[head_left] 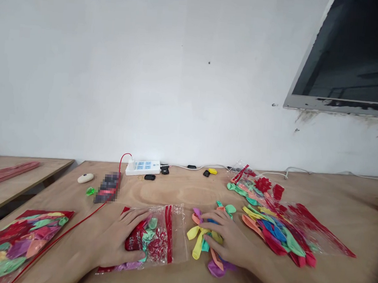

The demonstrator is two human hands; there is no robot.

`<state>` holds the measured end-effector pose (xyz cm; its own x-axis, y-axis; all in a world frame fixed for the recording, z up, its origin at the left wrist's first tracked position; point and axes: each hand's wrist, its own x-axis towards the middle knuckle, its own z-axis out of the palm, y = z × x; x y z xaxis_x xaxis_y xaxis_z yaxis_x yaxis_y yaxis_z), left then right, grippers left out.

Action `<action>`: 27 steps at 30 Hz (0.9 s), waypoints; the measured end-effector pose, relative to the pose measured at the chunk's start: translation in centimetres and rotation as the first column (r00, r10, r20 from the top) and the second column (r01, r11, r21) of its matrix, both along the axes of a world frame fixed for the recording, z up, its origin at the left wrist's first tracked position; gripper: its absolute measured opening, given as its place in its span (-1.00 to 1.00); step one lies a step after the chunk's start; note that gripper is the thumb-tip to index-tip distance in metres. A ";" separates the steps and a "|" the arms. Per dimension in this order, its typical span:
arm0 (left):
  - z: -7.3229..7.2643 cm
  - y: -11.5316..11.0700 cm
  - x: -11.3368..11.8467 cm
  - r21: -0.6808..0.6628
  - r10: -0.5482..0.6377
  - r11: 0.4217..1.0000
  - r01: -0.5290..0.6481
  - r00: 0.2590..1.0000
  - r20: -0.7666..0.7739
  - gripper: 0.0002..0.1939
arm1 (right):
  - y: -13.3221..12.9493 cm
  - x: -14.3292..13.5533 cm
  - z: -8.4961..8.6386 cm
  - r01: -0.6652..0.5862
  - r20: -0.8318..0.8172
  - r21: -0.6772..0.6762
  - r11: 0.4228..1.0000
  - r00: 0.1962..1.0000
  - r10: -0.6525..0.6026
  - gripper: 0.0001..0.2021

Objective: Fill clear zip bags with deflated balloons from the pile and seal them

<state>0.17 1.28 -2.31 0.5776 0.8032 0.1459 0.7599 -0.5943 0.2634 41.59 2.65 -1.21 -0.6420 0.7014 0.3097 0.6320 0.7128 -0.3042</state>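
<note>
My left hand (124, 236) lies with fingers stretched over a clear plastic bag (177, 241) with red print, which holds green and purple balloons. My right hand (225, 236) rests over a small pile of loose balloons (196, 248), fingers apart and slightly bent. Yellow, purple, orange and green ones stick out around and between its fingers; part of the pile is hidden under the palm. Just right of this hand, a larger heap of balloons (276, 235) lies against another clear and red bag (316, 230).
A filled balloon bag (20, 244) lies at the left front. Behind it are a pixelated object (107, 187), a red cable (81, 222), a white oval object (85, 178) and a white power strip (143, 167). A screen (353, 54) hangs on the wall.
</note>
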 end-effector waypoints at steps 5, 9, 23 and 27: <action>0.7 -0.2 0.2 -0.003 0.011 1.000 -0.011 1.000 -0.008 0.00 | -0.1 -0.4 -0.8 -0.016 -0.050 -0.002 1.000 0.999 0.016 -0.73; 0.0 -0.1 -0.1 -0.005 0.005 1.000 -0.005 1.000 0.014 0.02 | 0.0 -0.4 -1.1 -0.019 -0.049 -0.035 0.999 0.999 0.018 -0.70; -0.5 0.0 -0.2 -0.005 0.014 1.000 -0.014 1.000 0.018 -0.01 | 0.1 1.2 0.5 -0.003 -0.004 -0.011 1.000 1.000 0.003 -0.78; 0.1 -0.1 0.0 0.015 0.016 1.000 -0.016 1.000 -0.014 -0.02 | 0.0 0.9 0.2 -0.030 0.010 -0.060 0.998 0.999 0.031 -0.66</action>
